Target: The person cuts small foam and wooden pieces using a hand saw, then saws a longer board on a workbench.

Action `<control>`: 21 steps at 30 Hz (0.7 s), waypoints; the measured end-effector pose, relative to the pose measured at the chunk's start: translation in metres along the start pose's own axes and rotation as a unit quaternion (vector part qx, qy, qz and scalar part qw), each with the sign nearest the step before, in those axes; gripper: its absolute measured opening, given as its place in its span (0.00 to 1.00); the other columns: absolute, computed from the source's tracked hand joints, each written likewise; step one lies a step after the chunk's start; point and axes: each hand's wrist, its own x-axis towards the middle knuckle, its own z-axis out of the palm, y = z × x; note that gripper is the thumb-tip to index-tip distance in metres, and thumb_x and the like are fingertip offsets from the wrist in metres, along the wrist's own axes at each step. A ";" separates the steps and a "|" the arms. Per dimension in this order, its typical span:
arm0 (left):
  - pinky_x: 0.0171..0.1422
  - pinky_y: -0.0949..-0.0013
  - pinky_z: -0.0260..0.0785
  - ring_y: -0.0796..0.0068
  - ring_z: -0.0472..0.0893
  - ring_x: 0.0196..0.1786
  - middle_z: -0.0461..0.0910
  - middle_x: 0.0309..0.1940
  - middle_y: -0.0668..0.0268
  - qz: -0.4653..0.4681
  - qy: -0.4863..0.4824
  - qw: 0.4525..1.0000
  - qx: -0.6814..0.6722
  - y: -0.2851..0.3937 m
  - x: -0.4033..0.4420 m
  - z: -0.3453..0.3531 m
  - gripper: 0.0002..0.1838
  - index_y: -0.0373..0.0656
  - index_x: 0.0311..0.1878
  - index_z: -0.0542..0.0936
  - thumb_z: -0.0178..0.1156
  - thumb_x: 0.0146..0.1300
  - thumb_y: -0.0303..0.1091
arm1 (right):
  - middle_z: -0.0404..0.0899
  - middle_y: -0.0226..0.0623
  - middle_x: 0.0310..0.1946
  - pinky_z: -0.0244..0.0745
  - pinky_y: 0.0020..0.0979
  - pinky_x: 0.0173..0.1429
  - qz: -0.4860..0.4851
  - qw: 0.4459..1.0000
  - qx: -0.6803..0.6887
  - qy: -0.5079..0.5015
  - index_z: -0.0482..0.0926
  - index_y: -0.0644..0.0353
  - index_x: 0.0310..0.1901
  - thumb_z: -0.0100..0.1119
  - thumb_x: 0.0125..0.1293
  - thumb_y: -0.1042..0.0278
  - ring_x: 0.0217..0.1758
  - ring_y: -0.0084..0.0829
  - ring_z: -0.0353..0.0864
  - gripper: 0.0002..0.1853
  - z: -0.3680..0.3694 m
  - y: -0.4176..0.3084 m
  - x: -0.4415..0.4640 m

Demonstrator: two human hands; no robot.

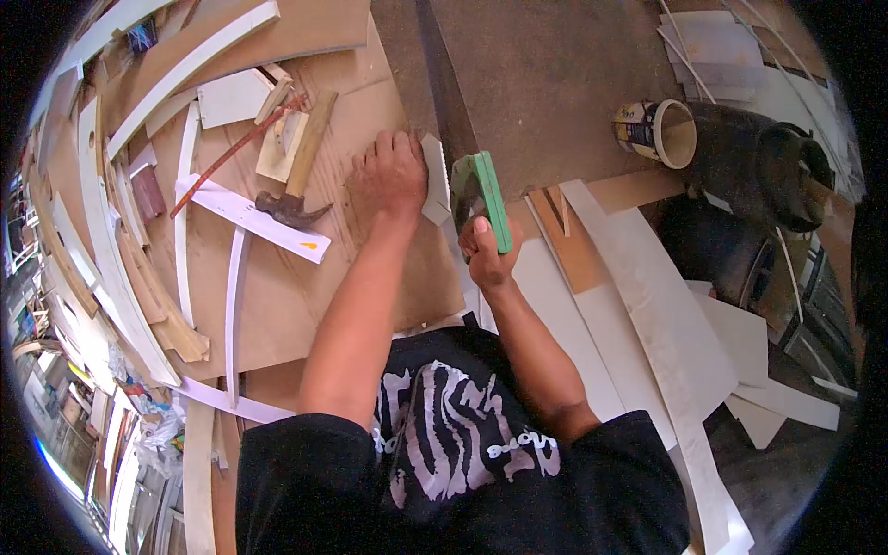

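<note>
The person's right hand (490, 250) is clamping around the green-edged handle (497, 203) of a handsaw with a long, dark metal blade (451, 106), which is pointing forward, away from the body. The left hand (390, 176) is lying palm down on a flat brown wooden board (287, 287), apart from the right hand, its fingers reaching forward. A small, pale, angular offcut (434, 185) is sitting between the left hand and the saw; whether the fingers are gripping its edge, I cannot tell.

To the left, a claw hammer with a wooden handle and dark metal head (296, 211) is resting on a white strip with an orange mark (222, 208). A pale wooden block (280, 153) is lying beside its handle, and a thin rust-red bar (225, 165) is slanting across nearby. To the right, a white-and-dark printed bucket (636, 129) is lying tipped over, its mouth facing right.
</note>
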 end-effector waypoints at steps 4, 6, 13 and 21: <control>0.45 0.52 0.68 0.57 0.82 0.35 0.79 0.31 0.62 -0.053 -0.025 0.998 0.021 0.001 -0.001 -0.002 0.12 0.50 0.30 0.82 0.59 0.69 0.41 | 0.64 0.29 0.16 0.56 0.27 0.20 -0.014 0.998 -0.021 -0.059 0.69 0.60 0.26 0.57 0.73 0.57 0.16 0.21 0.61 0.20 -0.016 0.001 -0.005; 0.47 0.51 0.67 0.57 0.83 0.39 0.80 0.33 0.63 -0.088 -0.003 0.996 0.029 0.001 -0.001 0.005 0.10 0.50 0.32 0.82 0.58 0.68 0.40 | 0.65 0.30 0.15 0.56 0.27 0.20 -0.038 0.995 -0.042 -0.078 0.68 0.61 0.25 0.56 0.73 0.56 0.16 0.21 0.61 0.21 -0.014 -0.003 -0.007; 0.74 0.46 0.59 0.51 0.67 0.74 0.70 0.70 0.55 -0.121 0.018 0.992 -0.018 0.000 0.006 0.014 0.21 0.46 0.64 0.78 0.54 0.70 0.39 | 0.69 0.31 0.15 0.60 0.33 0.23 0.008 0.996 -0.050 -0.067 0.71 0.61 0.24 0.58 0.72 0.55 0.17 0.25 0.66 0.22 -0.004 -0.012 -0.007; 0.86 0.45 0.40 0.47 0.49 0.84 0.52 0.81 0.46 -0.094 -0.009 0.993 -0.072 -0.002 0.009 0.021 0.31 0.40 0.77 0.65 0.49 0.71 0.36 | 0.67 0.30 0.15 0.53 0.27 0.20 -0.008 0.998 -0.041 -0.056 0.69 0.60 0.22 0.57 0.73 0.58 0.16 0.20 0.61 0.22 0.010 -0.018 -0.012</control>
